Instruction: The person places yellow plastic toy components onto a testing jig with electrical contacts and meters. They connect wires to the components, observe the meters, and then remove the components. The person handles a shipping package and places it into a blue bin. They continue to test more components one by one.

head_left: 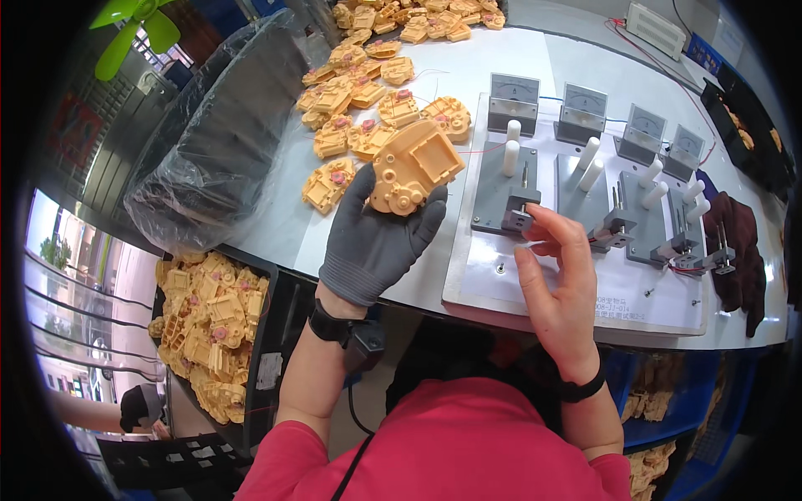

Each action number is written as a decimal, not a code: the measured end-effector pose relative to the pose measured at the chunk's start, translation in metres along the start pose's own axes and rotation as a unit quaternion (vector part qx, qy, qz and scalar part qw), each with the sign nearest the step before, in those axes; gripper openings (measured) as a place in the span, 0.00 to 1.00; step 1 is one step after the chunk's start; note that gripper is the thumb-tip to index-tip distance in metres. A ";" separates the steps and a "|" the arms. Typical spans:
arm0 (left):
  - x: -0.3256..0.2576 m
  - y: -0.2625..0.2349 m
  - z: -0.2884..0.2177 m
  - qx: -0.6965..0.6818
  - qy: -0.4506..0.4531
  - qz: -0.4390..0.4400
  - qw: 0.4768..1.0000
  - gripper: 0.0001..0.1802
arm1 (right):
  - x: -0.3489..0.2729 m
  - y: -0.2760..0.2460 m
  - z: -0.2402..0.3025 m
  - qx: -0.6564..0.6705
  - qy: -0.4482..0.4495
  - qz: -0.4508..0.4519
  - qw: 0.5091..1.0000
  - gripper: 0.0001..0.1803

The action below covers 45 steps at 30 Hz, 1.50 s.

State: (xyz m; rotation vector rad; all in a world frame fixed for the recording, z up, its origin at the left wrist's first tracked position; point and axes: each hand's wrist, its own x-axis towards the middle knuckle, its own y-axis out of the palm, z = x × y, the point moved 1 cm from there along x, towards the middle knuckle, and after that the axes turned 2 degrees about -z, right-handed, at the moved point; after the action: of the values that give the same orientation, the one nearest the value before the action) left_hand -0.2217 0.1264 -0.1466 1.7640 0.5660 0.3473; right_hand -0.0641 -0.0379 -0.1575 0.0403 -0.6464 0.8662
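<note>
My left hand (378,242), in a dark grey glove, grips a yellow-orange plastic gear housing (418,163) from below, its round bosses and square recess facing up. A thin red wire runs from near the housing toward the test board (501,284). My right hand (561,280) is bare, with thumb and index finger apart. Its fingertips are at a small grey block with metal pins (518,215) on the board's leftmost fixture plate (493,188); whether they touch it I cannot tell. Two white posts (510,157) stand on that plate.
More housings (334,96) with pinkish parts lie left and far on the table. Several panel meters (514,96) line the board's back. A plastic-lined bin (217,142) and a crate of housings (261,334) stand at left. A dark cloth (735,250) lies right; another person's hand (159,430) shows lower left.
</note>
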 end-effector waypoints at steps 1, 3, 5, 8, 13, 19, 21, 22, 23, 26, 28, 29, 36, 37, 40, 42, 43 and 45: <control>0.000 0.000 0.000 0.000 0.001 -0.001 1.000 0.32 | -0.001 0.000 -0.001 0.018 0.014 0.004 1.000 0.25; 0.001 -0.002 -0.001 -0.001 0.002 -0.003 1.000 0.32 | -0.002 0.001 0.001 0.030 0.028 0.004 0.999 0.25; 0.002 -0.003 0.000 0.002 0.007 -0.010 1.000 0.32 | -0.002 0.001 0.002 0.041 0.039 0.007 0.998 0.25; 0.003 -0.007 -0.001 0.021 0.014 -0.011 1.000 0.34 | -0.001 0.000 0.003 0.051 0.045 0.012 0.998 0.25; 0.009 -0.002 -0.010 0.119 0.027 -0.022 0.992 0.32 | -0.001 -0.002 -0.001 0.079 0.058 0.031 0.995 0.21; 0.046 0.037 -0.030 0.699 0.182 -0.048 0.690 0.23 | 0.001 -0.007 0.003 0.082 0.004 0.048 0.995 0.17; 0.061 0.047 -0.030 0.827 0.258 0.047 0.498 0.24 | 0.002 -0.007 0.005 0.077 -0.002 0.047 0.996 0.17; 0.067 0.053 -0.030 0.860 0.271 0.085 0.424 0.25 | 0.002 -0.007 0.007 0.076 -0.002 0.049 0.996 0.17; 0.072 0.057 -0.027 0.886 0.279 0.125 0.349 0.25 | 0.002 -0.008 0.006 0.073 0.002 0.048 0.996 0.17; 0.071 0.070 -0.014 0.890 0.300 0.169 0.299 0.26 | 0.003 -0.007 0.008 0.078 -0.002 0.048 0.996 0.17; 0.072 0.077 -0.009 0.893 0.305 0.196 0.265 0.28 | 0.003 -0.008 0.007 0.075 -0.010 0.041 0.996 0.18; 0.072 0.081 -0.007 0.897 0.305 0.209 0.242 0.29 | 0.003 -0.008 0.006 0.075 -0.014 0.041 0.996 0.18; 0.071 0.093 0.009 0.908 0.277 0.275 0.151 0.35 | 0.002 -0.008 0.006 0.061 -0.037 0.038 0.997 0.20; 0.071 0.092 0.010 0.910 0.266 0.274 0.160 0.36 | 0.002 -0.008 0.006 0.059 -0.038 0.039 0.997 0.20; 0.070 0.073 0.020 0.921 0.220 0.287 0.147 0.41 | 0.001 -0.008 0.006 0.060 -0.030 0.045 0.997 0.20; 0.070 0.073 0.019 0.919 0.222 0.283 0.162 0.43 | 0.000 -0.006 0.007 0.056 -0.027 0.037 0.997 0.21; 0.069 0.073 0.018 0.918 0.222 0.281 0.170 0.43 | 0.000 -0.004 0.007 0.050 -0.030 0.028 0.998 0.21; 0.068 0.072 0.014 0.916 0.208 0.261 0.225 0.46 | 0.000 -0.003 0.000 0.038 -0.020 -0.033 0.999 0.21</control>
State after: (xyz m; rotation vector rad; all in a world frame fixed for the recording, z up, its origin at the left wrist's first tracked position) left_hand -0.1440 0.1377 -0.0849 4.4446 0.6964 0.7324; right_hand -0.0618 -0.0404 -0.1566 0.1464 -0.6468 0.8272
